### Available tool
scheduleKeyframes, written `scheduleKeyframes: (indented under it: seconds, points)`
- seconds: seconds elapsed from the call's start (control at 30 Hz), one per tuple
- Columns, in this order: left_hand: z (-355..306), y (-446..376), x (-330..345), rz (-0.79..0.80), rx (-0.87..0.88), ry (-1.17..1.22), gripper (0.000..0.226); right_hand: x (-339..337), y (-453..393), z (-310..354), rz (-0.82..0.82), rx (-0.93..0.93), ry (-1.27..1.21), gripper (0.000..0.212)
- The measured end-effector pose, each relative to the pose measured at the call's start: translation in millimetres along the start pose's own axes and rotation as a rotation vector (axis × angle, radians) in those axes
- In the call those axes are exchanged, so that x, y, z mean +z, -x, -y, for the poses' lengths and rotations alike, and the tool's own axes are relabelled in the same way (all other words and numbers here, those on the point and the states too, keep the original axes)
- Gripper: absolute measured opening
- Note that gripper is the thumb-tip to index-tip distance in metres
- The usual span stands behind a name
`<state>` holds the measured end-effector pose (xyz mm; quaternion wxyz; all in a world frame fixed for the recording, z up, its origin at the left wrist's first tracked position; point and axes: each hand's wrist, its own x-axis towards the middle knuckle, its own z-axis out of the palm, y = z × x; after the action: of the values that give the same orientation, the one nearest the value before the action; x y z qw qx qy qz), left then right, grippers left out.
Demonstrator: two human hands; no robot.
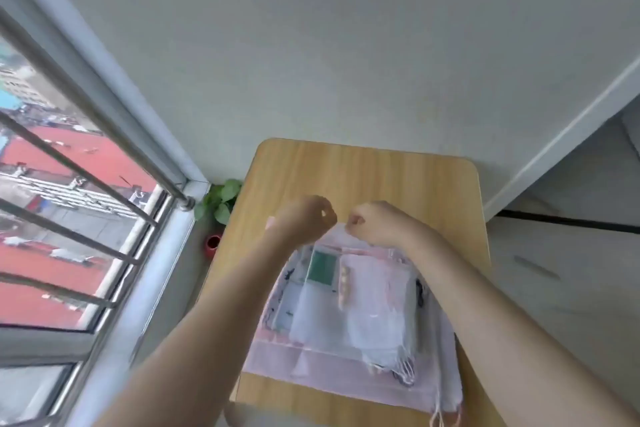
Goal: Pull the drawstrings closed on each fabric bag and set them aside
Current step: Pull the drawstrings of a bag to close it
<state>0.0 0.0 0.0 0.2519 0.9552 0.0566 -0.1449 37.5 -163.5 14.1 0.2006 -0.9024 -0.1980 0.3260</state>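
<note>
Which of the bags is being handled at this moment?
The sheer pink bag, its top edge pinched by the left hand and right hand; the other bags lie untouched beneath.

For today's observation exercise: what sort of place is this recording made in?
Probably an upper-floor room in a home or dormitory: a small wooden table by a barred window over rooftops, and a potted plant.
</note>
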Motion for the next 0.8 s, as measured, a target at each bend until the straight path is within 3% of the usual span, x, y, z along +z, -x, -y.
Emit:
scheduleKeyframes:
  seconds: [0.17, 0.27, 0.33, 0.37, 0.43, 0.5, 0.6, 0.7, 0.73, 0.8]
  points:
    - [19, 17, 62, -0.077, -0.063, -0.009, 0.018, 48, 0, -22, -0.112, 0.012, 0.131, 0.030]
    - [25, 49, 87, -0.171, -0.034, 0.022, 0.027, 82, 22, -22, -0.415, -0.002, 0.184, 0.023]
    - [25, 72, 94, -0.205, -0.034, 0.046, 0.034, 98, 42, -24, -0.630, 0.047, 0.282, 0.037]
    - [25, 80, 94, -0.203, -0.036, 0.059, 0.033, 99, 47, -26, -0.656, 0.113, 0.343, 0.044]
    - [20, 93, 91, -0.219, -0.024, 0.080, 0.030, 97, 60, -30, -0.578, 0.252, 0.391, 0.047]
    - [16, 101, 89, -0.237, -0.012, 0.093, 0.029, 97, 66, -33, -0.493, 0.260, 0.389, 0.032]
    - [9, 117, 88, -0.250, 0.056, 0.107, 0.011, 104, 78, -28, -0.487, 0.045, 0.270, 0.020]
    - [10, 122, 85, -0.257, 0.191, 0.051, 0.053, 103, 91, -21, -0.354, -0.173, -0.088, 0.014]
    - [8, 124, 84, -0.241, 0.221, 0.045, 0.052, 103, 94, -19, -0.317, -0.231, -0.196, 0.011]
    - [3, 130, 85, -0.188, 0.177, 0.140, 0.018, 104, 97, -18, -0.313, -0.286, -0.354, 0.010]
